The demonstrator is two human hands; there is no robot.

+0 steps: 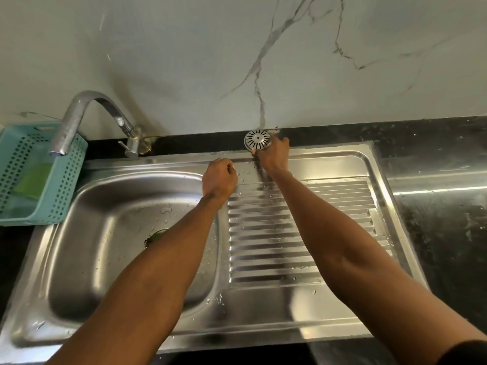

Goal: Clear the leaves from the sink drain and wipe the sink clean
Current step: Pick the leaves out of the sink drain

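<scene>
The steel sink (87, 262) has a wet basin, and green leaves (155, 237) lie at its drain, half hidden behind my left forearm. My right hand (274, 154) grips the round metal drain strainer (257, 139) at the sink's back rim, by the wall. My left hand (220, 177) hovers over the basin's back right corner with its fingers curled; whether it holds anything is hidden.
A ribbed drainboard (342, 206) lies right of the basin. A curved tap (79, 114) stands at the back left. A teal perforated basket (60, 185) with a green sponge (33, 180) sits left of the sink. Black countertop (442, 233) lies to the right.
</scene>
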